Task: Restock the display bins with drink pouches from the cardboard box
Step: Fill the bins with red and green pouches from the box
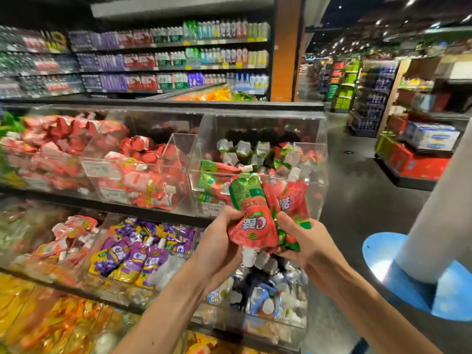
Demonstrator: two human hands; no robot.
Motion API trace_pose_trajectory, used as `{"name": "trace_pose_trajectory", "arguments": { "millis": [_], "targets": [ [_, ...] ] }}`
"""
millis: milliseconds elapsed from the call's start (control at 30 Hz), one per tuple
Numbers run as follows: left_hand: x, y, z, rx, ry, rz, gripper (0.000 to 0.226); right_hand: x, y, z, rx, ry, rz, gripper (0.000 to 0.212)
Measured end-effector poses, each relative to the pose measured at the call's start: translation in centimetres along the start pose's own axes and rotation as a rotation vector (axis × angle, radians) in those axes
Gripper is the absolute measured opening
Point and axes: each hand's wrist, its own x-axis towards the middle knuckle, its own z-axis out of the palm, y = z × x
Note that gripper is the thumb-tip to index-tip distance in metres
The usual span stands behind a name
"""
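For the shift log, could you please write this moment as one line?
phase: restocking | left hand: grips red-green pouch bunch | right hand: grips same bunch | nearest: upper right bin, matching pouches | cardboard box: unseen

Supermarket aisle: stocked bottle shelves (173,60), price-tagged clear display bins (143,159).

Room lies open above the pouches (245,154) in the clear bin (260,123), behind its front wall (315,192).

One wide-angle head-worn view looks forward and slightly down, close to the clear display bins (255,126), aisle floor (357,190) receding at right.
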Motion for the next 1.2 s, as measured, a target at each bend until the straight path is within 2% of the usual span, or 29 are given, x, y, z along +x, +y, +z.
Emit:
{"name": "trace_pose_trajectory", "arguments": {
  "millis": [200, 333, 433, 567, 667, 867, 967, 1067, 1200],
  "targets": [
    [0.5, 2.0, 0.5, -0.126, -0.121, -0.003, 0.039, 0.3, -2.0, 1.4, -0.048, 0.008, -0.036, 0.060],
    [0.2, 3.1, 0.9, 0.155, -0.236, 0.025, 0.057, -0.1, -2.8, 3.0, -0.054, 0.085, -0.102, 0.039],
    [0.9, 3.8, 0.2, 0.259, -0.266, 0.087, 0.046, -0.1, -3.0, 4.2, -0.061, 0.173, -0.131, 0.024],
    [1.5, 5.3, -0.9, 0.272, -0.293, 0.043, 0.050, 0.3, -2.7, 5.6, -0.062, 0.230, -0.129, 0.025],
    [2.1, 6.5, -1.1, 0.404, -0.265, 0.090, 0.051, 0.7, -2.5, 6.6, -0.039, 0.235, -0.133, 0.029],
    [2.5, 9.4, -0.8, 0.445, -0.404, -0.006, 0.064, 2.0, -4.1, 7.6, -0.072, 0.230, -0.162, 0.013],
    [3.4, 11.8, -0.9, 0.396, -0.270, 0.124, 0.058, 2.3, -6.0, 7.3, -0.013, 0.193, -0.154, 0.013],
    [4.9, 14.9, -1.4, 0.366, -0.048, 0.379, 0.033, 2.6, -8.1, 6.2, 0.005, 0.203, -0.180, 0.029],
    [8.1, 18.1, -3.0, 0.764, 0.093, 0.484, 0.032, 3.3, -9.9, 4.7, 0.015, 0.206, -0.208, 0.029]
  ]
}}
